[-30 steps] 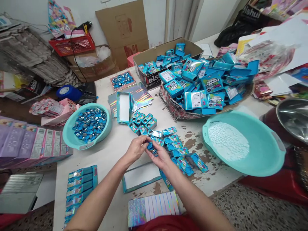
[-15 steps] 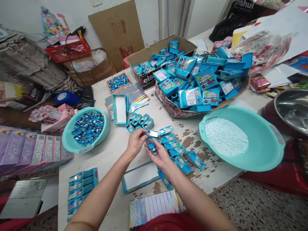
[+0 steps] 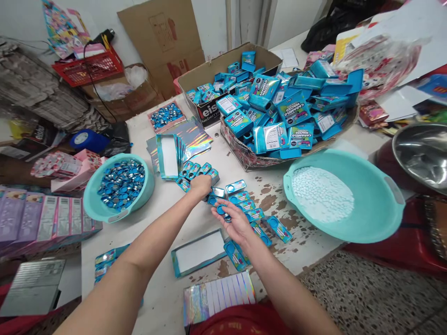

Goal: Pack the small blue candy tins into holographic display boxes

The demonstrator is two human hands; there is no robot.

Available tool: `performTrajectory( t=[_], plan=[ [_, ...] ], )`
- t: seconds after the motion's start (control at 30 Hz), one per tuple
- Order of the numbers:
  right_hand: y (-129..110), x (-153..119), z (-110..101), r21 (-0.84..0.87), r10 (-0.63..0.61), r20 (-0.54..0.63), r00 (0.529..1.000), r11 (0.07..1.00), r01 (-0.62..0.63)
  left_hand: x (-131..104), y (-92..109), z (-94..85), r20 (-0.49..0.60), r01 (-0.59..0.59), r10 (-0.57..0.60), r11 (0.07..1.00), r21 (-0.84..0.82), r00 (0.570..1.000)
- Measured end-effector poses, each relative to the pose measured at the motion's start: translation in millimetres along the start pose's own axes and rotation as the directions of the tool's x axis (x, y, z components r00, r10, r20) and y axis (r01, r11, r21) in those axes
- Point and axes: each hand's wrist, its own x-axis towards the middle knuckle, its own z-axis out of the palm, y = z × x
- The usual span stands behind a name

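My right hand (image 3: 234, 219), palm up with fingers curled, cradles a few round blue caps (image 3: 220, 209) over the middle of the table. My left hand (image 3: 201, 185) reaches farther out, its fingers bent down at a cluster of small blue boxes with round holes (image 3: 193, 171). The back of that hand hides its fingertips and whatever they grip. Between and just beyond my hands lie blue printed boxes (image 3: 218, 192). To the right of my right hand a row of similar boxes (image 3: 254, 214) runs along the table, some with round caps in their ends.
A turquoise basin of blue and silver caps (image 3: 148, 186) stands left; another basin with white pellets (image 3: 377, 209) stands right. Cartons heaped with blue boxes (image 3: 244, 160) are at the back. A shallow tray (image 3: 199, 256) and striped holographic card (image 3: 230, 293) lie near me.
My left hand has moved away from beside my right hand, out to the holed boxes. My right hand stays near the same place, still holding caps. The view has shifted slightly.
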Motion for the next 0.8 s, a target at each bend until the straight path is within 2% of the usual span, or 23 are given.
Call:
performTrajectory(
  t=[0.13,0.2,0.23,0.3,0.37,0.43,0.5,0.57,0.63,0.7,0.73,0.8],
  plan=[
    [-2,6,-2,-0.083,-0.093,-0.096,0.991,0.993,0.085,-11,-5,-3.9,-0.043,-0.012,0.011,1.000,-0.022,0.999],
    [-1,11,-2,-0.153,-0.137,-0.148,0.979,0.982,0.114,-27,-11,-0.7,-0.112,-0.093,0.070,0.972,-0.218,0.991],
    [0,13,-1,-0.193,-0.160,-0.157,0.975,0.973,0.129,-37,-13,3.2,-0.132,-0.157,0.115,0.912,-0.379,0.985],
    [3,17,2,-0.267,-0.196,-0.142,0.970,0.952,0.153,-57,-18,14.2,-0.111,-0.232,0.219,0.670,-0.705,0.969],
    [6,19,6,-0.316,-0.195,-0.103,0.975,0.936,0.154,-73,-23,25.0,-0.019,-0.153,0.298,0.434,-0.888,0.954],
    [7,19,10,-0.324,-0.160,-0.062,0.985,0.937,0.131,-77,-29,30.3,0.053,-0.048,0.305,0.314,-0.948,0.951],
    [5,19,11,-0.289,-0.130,-0.035,0.991,0.950,0.115,-67,-37,27.1,0.057,-0.016,0.247,0.284,-0.959,0.967],
    [0,19,11,-0.251,-0.113,-0.028,0.993,0.963,0.103,-48,-45,16.9,0.021,-0.028,0.127,0.374,-0.927,0.992],
    [-5,20,9,-0.248,-0.105,-0.029,0.994,0.964,0.095,-25,-47,3.4,-0.021,-0.015,-0.003,0.593,-0.805,1.000],
    [-10,21,5,-0.270,-0.102,-0.025,0.994,0.958,0.092,-4,-43,-8.9,-0.061,0.015,-0.058,0.841,-0.541,0.996],
    [-12,21,3,-0.281,-0.104,-0.026,0.994,0.955,0.092,5,-39,-13.5,-0.067,0.026,-0.055,0.924,-0.382,0.996],
    [-14,22,-1,-0.298,-0.106,-0.041,0.994,0.950,0.089,20,-29,-19.1,-0.049,0.036,-0.043,0.989,-0.142,0.998]
  ],
)
